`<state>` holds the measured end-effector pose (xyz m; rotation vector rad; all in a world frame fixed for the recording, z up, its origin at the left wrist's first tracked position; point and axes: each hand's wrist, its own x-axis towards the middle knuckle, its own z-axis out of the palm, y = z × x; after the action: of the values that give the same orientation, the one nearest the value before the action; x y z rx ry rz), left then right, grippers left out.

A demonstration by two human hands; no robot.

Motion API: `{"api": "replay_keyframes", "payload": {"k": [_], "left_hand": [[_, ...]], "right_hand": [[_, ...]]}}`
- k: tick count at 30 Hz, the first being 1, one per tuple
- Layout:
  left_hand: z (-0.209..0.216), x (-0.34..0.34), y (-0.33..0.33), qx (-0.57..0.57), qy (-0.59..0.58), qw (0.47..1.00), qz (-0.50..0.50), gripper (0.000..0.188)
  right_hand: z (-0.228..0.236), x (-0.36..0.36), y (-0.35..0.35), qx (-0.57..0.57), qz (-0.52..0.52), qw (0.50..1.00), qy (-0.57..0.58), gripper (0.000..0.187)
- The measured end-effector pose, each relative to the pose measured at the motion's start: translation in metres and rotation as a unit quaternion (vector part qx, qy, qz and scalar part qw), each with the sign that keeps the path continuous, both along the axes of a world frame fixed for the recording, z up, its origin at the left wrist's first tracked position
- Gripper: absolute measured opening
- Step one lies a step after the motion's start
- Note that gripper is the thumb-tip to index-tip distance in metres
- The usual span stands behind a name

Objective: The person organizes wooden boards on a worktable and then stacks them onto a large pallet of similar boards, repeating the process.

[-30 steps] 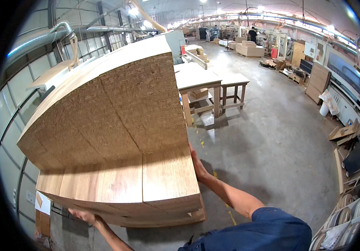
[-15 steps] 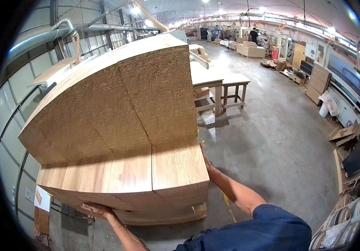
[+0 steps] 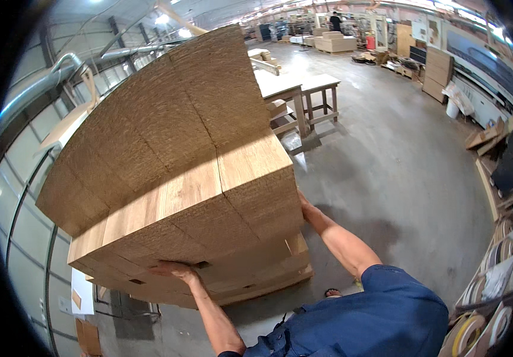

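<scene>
A tall stepped stack of wood-grain panels (image 3: 256, 156) fills the middle of the view, its upper, farther block (image 3: 149, 131) rising behind a lower ledge. My left hand (image 3: 173, 269) lies with fingers stretched against the near face of the lower stack, by a small dark slot (image 3: 201, 265). Against the stack's right side rests my right hand (image 3: 307, 208); it is open as far as it shows, with its fingertips partly hidden by the stack's edge. Neither hand has its fingers wrapped round a panel.
Wooden work tables (image 3: 319, 84) stand beyond the stack. At right are a long machine (image 3: 491, 95), leaning offcuts (image 3: 485, 134) and rolls of edging strip (image 3: 468, 333). A person (image 3: 335, 22) stands far back near stacked panels (image 3: 335, 43). A silver duct (image 3: 36, 89) runs at left.
The view has tilted downward and turned, so the stack appears more slanted, with more of its near face showing. My left hand appears farther right and higher along that face. My right hand stays at the side.
</scene>
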<state>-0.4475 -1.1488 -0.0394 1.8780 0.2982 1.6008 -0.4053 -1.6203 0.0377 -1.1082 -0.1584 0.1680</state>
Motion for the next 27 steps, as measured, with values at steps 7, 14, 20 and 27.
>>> {"api": "replay_keyframes", "payload": {"k": [7,14,20,27], "left_hand": [[0.022,-0.040,-0.006,0.030,0.148,0.988,0.046,0.084],[0.105,-0.059,-0.025,-0.253,-0.012,0.967,0.010,0.082],[0.113,-0.049,0.007,-0.333,-0.104,0.936,-0.049,0.081],[0.075,-0.042,-0.003,-0.343,-0.090,0.933,-0.060,0.080]], "right_hand": [[0.019,-0.089,0.031,0.079,-0.035,0.996,-0.022,0.076],[-0.057,-0.037,0.030,0.224,0.040,0.971,-0.076,0.087],[-0.084,-0.033,0.048,0.081,-0.024,0.991,-0.102,0.077],[-0.089,-0.038,0.023,0.075,0.003,0.993,-0.091,0.093]]}}
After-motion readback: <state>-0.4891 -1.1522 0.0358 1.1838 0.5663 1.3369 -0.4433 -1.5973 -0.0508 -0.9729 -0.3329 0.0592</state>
